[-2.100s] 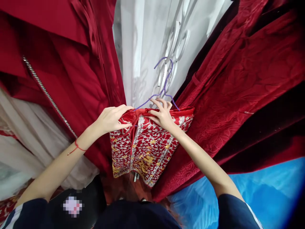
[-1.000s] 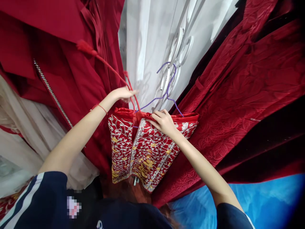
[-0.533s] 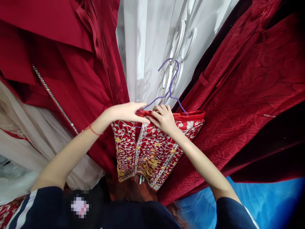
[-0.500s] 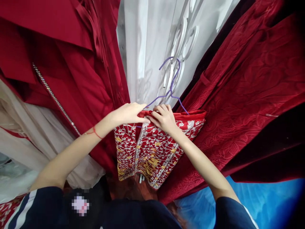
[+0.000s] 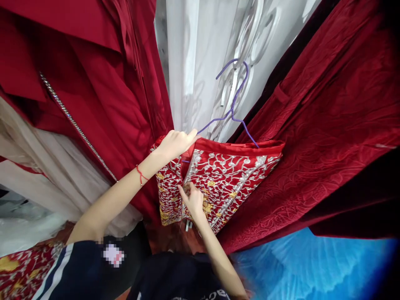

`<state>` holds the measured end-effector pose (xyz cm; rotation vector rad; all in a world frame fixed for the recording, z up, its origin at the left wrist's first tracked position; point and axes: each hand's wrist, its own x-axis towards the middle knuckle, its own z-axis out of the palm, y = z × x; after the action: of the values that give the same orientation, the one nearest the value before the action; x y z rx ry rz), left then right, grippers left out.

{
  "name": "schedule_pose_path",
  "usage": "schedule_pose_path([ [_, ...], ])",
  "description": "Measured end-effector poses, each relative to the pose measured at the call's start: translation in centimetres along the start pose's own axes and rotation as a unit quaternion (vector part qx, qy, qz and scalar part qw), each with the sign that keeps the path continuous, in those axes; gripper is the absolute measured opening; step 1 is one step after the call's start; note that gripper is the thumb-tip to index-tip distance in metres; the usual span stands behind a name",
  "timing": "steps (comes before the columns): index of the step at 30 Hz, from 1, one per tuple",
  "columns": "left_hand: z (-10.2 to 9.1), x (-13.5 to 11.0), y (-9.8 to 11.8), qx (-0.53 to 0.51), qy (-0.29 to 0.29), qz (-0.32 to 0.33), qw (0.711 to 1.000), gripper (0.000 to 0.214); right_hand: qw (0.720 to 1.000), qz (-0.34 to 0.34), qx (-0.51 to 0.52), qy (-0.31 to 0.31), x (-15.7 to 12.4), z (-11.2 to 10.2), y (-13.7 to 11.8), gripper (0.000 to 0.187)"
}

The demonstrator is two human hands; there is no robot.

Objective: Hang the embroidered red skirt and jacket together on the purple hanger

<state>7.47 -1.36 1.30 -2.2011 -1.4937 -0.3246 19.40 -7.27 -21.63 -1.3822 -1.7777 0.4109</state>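
A red skirt (image 5: pixel 225 171), embroidered in silver and gold with a plain red waistband, hangs on a purple wire hanger (image 5: pixel 239 93). Its front has a slit at the left. My left hand (image 5: pixel 176 143) is closed around the hanger's left arm and the waistband beside it. Lower down, my right hand (image 5: pixel 194 200) lies against the front, thumb and forefinger curled at the silver-trimmed slit edge. It appears to pinch the cloth there, though the fingertips are partly hidden.
Long dark red garments hang on the left (image 5: pixel 103 96) and right (image 5: pixel 312 146). Behind the skirt stands a white panel (image 5: pixel 206 62) with white loops (image 5: pixel 265 33). Pale cloth (image 5: pixel 71 158) hangs at left; bright blue fabric (image 5: pixel 315 266) lies at lower right.
My right hand has left the waistband and moved down to the skirt's front slit. My left hand has closed at the top. Skirt and hanger have shifted slightly right and up in view.
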Motion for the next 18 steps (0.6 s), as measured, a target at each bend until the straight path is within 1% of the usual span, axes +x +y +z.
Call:
schedule_pose_path([
  [2,0.1,-0.2,0.2,-0.016,-0.001,-0.013,1.000,0.049,0.999,0.032,0.023,-0.020,0.3,1.1,-0.6,0.038],
  [4,0.1,-0.3,0.2,-0.033,-0.004,-0.017,0.999,0.048,0.993,0.063,0.094,-0.019,1.0,1.4,-1.2,0.036],
  [6,0.1,-0.4,0.3,-0.040,-0.004,-0.022,0.999,0.049,0.982,0.092,0.163,-0.017,1.4,1.4,-1.4,0.033],
  [8,0.0,-0.5,0.4,-0.035,-0.006,-0.029,0.999,0.048,0.971,0.105,0.213,-0.032,1.4,1.3,-1.4,0.032],
  [11,-0.2,-0.6,0.6,-0.030,-0.013,-0.036,0.999,0.046,0.950,0.110,0.283,-0.076,1.0,0.8,-1.6,0.033],
  [13,-0.4,-0.7,0.7,-0.032,-0.017,-0.037,0.999,0.046,0.937,0.111,0.318,-0.095,0.6,0.2,-1.9,0.034],
  [15,-0.4,-0.7,0.7,-0.038,-0.016,-0.038,0.998,0.045,0.925,0.117,0.349,-0.096,0.3,-0.3,-2.5,0.034],
  [18,-0.3,-0.6,0.6,-0.042,-0.008,-0.041,0.998,0.045,0.897,0.138,0.413,-0.084,-0.2,-0.9,-3.3,0.029],
])
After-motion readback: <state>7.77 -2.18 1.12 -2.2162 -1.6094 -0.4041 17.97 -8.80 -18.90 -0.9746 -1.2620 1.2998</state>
